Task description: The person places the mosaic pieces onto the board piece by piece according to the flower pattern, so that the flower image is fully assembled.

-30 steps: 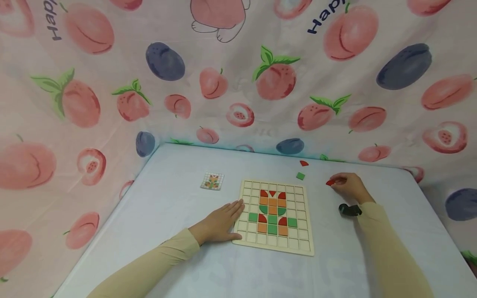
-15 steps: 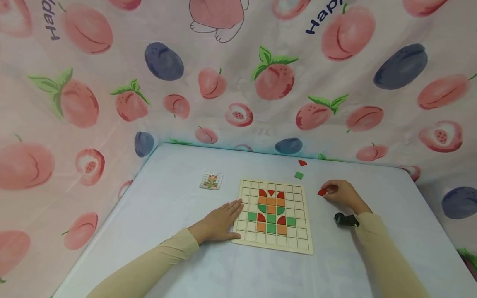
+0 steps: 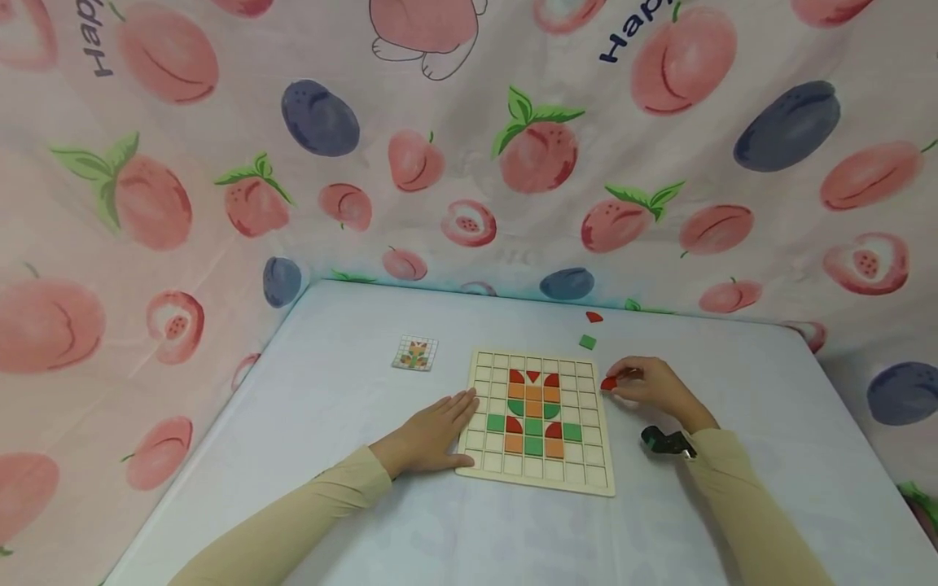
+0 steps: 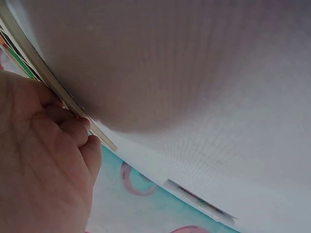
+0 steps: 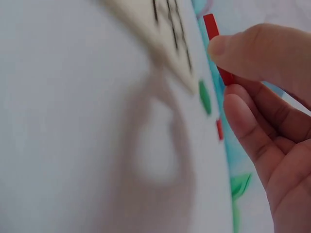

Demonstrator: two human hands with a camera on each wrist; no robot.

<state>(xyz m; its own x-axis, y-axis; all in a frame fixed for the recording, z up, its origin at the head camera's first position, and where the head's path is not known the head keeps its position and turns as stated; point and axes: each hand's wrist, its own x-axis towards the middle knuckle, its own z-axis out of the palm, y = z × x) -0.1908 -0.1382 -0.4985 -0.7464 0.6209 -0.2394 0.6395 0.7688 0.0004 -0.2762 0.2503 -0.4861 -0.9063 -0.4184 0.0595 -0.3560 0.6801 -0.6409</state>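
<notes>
A square wooden grid board (image 3: 586,480) lies on the table, with red, orange and green tiles forming a pattern in its middle cells. My left hand (image 3: 432,435) rests with extended fingers along the board's left edge; in the left wrist view its fingers (image 4: 77,131) touch that edge. Beside the board's right edge, my right hand (image 3: 655,389) pinches a red tile (image 3: 609,383) between thumb and fingers. The right wrist view shows this red tile edge-on, raised above the table, with the thumb (image 5: 243,51) across it.
Behind the board lie a loose green square tile (image 3: 588,343) and a red quarter-round tile (image 3: 594,317). A small pattern card (image 3: 415,353) sits at the back left. A fruit-printed cloth (image 3: 469,163) hangs behind the white table (image 3: 352,521). A black wrist camera (image 3: 667,442) is on the right wrist.
My right hand has moved left and slightly toward me with the red tile, up to the board's right edge. My left hand has stayed on the board's left edge.
</notes>
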